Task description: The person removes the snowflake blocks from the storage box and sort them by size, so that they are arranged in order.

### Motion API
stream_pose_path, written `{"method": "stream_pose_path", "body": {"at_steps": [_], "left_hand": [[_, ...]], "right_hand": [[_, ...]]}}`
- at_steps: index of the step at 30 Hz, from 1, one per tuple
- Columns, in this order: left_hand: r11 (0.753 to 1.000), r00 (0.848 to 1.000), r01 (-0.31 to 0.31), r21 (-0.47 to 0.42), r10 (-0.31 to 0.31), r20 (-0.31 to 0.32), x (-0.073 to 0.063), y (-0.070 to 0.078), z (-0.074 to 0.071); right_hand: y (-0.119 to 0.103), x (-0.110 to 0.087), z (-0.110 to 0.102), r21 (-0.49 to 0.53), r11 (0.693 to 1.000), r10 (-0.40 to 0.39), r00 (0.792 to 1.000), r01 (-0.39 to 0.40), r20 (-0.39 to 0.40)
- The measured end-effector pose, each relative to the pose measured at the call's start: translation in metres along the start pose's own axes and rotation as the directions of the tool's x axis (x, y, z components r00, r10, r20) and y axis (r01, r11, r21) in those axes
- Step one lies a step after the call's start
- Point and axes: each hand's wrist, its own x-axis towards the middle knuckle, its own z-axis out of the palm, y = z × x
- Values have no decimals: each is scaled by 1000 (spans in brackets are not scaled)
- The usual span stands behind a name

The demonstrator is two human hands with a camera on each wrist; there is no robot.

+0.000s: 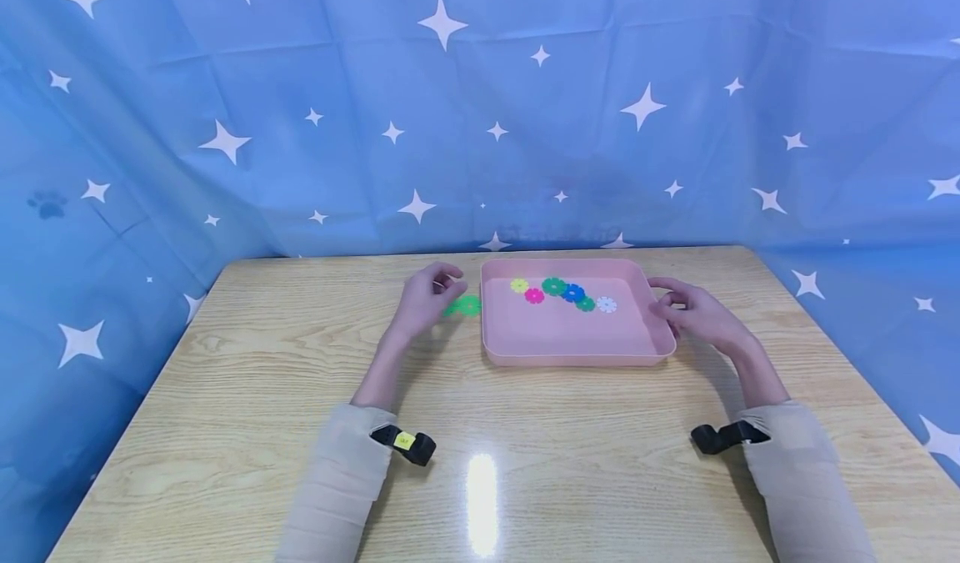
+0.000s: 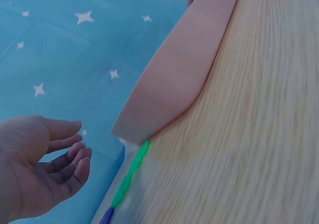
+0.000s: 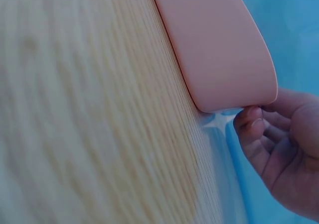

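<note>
A shallow pink tray [image 1: 577,338] stands on the table, holding several flower-shaped plastic discs: yellow [image 1: 520,285], pink [image 1: 534,296], blue [image 1: 573,294], white [image 1: 607,304] and green ones [image 1: 554,286]. Green discs [image 1: 469,305] lie outside, against the tray's left side. In the left wrist view they appear edge-on as a green strip [image 2: 130,176], with a dark blue piece [image 2: 106,216] at its near end. My left hand [image 1: 429,299] hovers beside them, fingers loosely bent around nothing. My right hand [image 1: 697,316] pinches the tray's right wall between thumb and fingers.
The wooden table [image 1: 285,429] reaches back to a blue curtain [image 1: 337,129] with white stars. Each sleeve carries a black wrist mount, the left one [image 1: 405,442] with a yellow label. A light reflection shines on the tabletop near the front.
</note>
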Motion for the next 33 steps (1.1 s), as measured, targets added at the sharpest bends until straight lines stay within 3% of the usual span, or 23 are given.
{"method": "stream_pose_path", "body": {"at_steps": [14,27,33], "left_hand": [[999,996,-30,-34,33,83,8,27,43],[995,982,-62,-78,75,174,22,29,85],[997,976,-74,-22,77,204,30,27,100]], "right_hand": [[0,2,-1,32,999,0,1000,-1,2],[1,1,0,43,999,-1,1000,1,2],[2,1,0,51,999,-6,1000,6,4]]}}
